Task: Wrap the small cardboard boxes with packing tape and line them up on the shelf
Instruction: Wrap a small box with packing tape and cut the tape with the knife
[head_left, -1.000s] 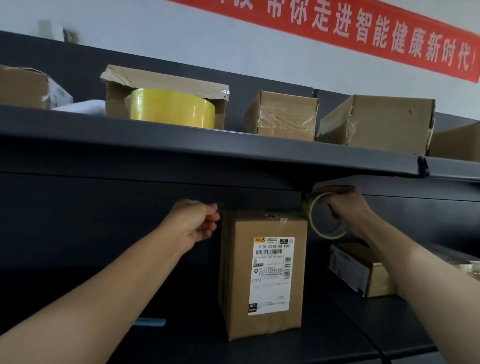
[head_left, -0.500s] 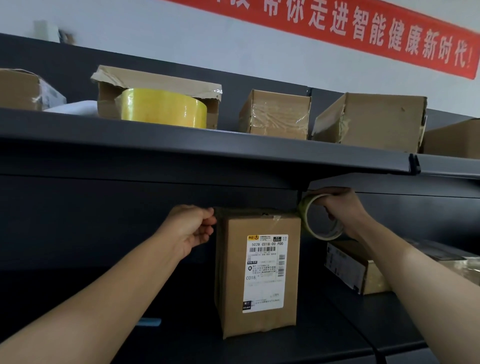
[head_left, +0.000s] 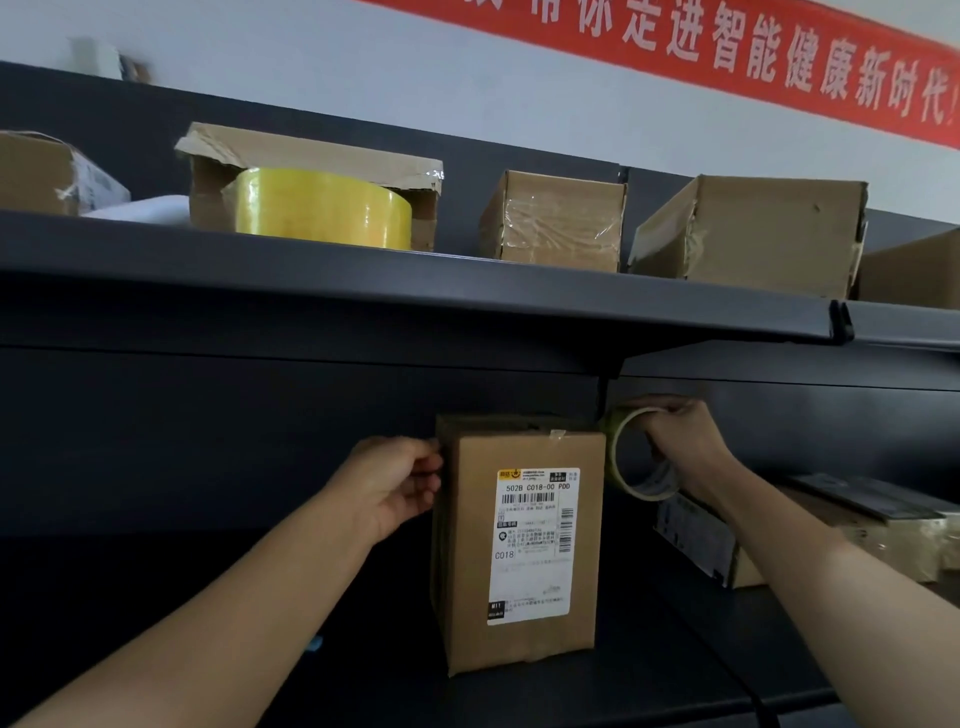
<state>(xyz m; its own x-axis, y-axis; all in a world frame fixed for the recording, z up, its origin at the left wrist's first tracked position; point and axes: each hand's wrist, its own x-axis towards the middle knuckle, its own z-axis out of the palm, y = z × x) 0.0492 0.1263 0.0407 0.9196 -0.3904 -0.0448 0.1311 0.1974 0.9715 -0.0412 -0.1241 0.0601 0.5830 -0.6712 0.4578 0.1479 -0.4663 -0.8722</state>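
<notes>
A tall cardboard box (head_left: 519, 551) with a white shipping label stands upright on the dark lower shelf (head_left: 597, 691). My left hand (head_left: 387, 480) sits against the box's upper left edge with fingers curled, pinching at that edge. My right hand (head_left: 685, 441) grips a roll of clear packing tape (head_left: 631, 457) at the box's upper right corner. Whether a tape strip runs over the box top is hard to tell in the shadow.
The upper shelf (head_left: 467, 296) carries several cardboard boxes and a big yellow tape roll (head_left: 322, 208) in front of an open box (head_left: 311, 171). Taped boxes (head_left: 857, 540) lie on the lower shelf at the right. A red banner (head_left: 727, 57) hangs on the wall.
My left hand has moved right until it meets the box's upper left edge. The right hand and tape roll stay at the upper right corner. The view has shifted slightly.
</notes>
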